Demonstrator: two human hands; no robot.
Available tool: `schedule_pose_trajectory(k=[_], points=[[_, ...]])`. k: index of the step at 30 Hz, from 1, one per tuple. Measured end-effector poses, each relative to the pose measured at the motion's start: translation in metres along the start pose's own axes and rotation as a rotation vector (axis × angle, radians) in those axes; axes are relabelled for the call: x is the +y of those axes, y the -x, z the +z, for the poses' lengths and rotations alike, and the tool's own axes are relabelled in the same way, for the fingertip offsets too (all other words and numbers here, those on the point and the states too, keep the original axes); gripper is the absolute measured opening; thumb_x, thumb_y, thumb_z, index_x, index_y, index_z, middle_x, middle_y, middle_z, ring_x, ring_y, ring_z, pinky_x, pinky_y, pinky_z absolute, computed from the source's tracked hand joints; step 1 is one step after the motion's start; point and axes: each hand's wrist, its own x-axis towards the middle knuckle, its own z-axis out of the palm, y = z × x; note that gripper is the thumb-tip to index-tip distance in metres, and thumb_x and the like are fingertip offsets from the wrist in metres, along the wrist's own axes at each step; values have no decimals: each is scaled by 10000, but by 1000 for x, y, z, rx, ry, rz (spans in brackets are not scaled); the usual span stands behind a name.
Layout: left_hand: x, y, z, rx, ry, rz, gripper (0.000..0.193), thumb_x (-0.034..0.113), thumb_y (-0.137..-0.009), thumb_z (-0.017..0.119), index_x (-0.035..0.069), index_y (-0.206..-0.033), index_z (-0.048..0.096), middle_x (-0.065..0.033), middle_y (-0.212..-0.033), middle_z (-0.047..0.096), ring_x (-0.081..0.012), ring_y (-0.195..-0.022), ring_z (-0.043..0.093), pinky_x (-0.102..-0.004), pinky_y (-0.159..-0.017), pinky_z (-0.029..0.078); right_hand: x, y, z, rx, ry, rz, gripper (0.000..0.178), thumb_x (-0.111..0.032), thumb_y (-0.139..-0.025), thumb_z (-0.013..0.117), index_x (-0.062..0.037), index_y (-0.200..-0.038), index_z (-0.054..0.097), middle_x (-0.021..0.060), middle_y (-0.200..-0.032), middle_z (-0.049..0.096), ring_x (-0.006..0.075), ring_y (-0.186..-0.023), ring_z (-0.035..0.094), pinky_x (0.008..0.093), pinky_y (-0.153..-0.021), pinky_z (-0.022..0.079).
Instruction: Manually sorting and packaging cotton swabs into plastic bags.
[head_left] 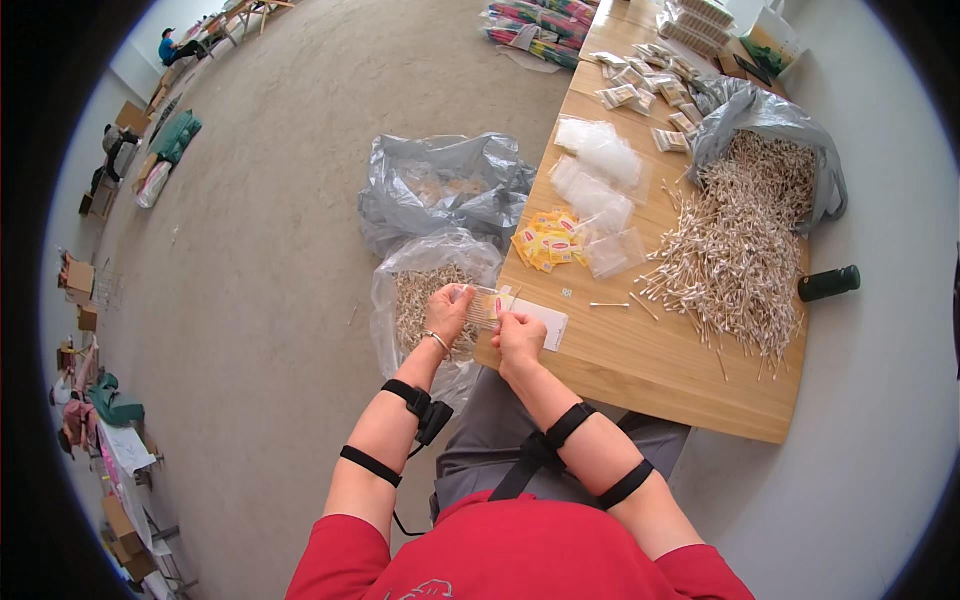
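Note:
Over the table's near left corner, a small clear bag of cotton swabs [484, 309] with a yellow label card is stretched between my hands. My left hand [449, 312] is closed on its left end. My right hand [520, 338] pinches the other end near the label; the fingertips partly hide it. Under and beside the right hand lies a white card [549, 322]. Yellow label cards [549, 241] sit in a small heap just beyond, with empty clear bags [597, 190] spread past them. A large pile of loose cotton swabs [722, 265] covers the table's right side.
Swabs spill from a grey plastic sack [828, 170] on the wooden table [665, 375]. Filled packets [640, 85] lie at the far end. A dark green cylinder [829, 284] is by the right edge. Left of the table stand an open bag of swabs [420, 290] and a grey bag [400, 205].

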Motion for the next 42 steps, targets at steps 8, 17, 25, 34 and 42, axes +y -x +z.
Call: schedule_pose_trajectory(k=[8,17,25,34,42], points=[[10,3,7,18,11,-4,204,220,-886,622,19,-864,645,28,-729,609,-50,-642,501,-235,-583,426,16,-10,13,17,126,-60,155,-155,-824,657,-13,-776,616,49,-598,584,100,-411,503,245,-375,392],[-14,-6,-8,-45,121,-54,194,215,-892,612,26,-922,645,23,-784,626,-62,-689,545,-234,-635,455,-23,-26,-56,23,608,-610,260,-175,-748,658,-22,-949,600,141,-826,631,286,-758,624,394,-707,489],[23,0,-4,297,-648,449,347,224,-823,662,39,-1103,573,-156,-1099,582,-307,-1080,506,-393,-916,400,-67,-93,-211,536,1154,-1085,432,-51,-757,583,-57,-1184,521,91,-1167,469,304,-1119,399,411,-924,385],[73,50,137,-229,-699,808,327,63,-738,674,73,-1058,610,-129,-1068,587,-312,-1022,530,-394,-901,437,-30,-61,-243,292,904,-1302,211,-118,-730,658,-78,-934,625,61,-1000,565,262,-987,515,379,-849,438],[64,57,201,-442,-676,894,74,74,-755,656,73,-827,640,-81,-837,590,-279,-868,559,-366,-789,469,-24,-55,-264,463,764,-1132,309,-186,-704,708,-45,-959,607,92,-1089,535,292,-1003,501,388,-879,422]])
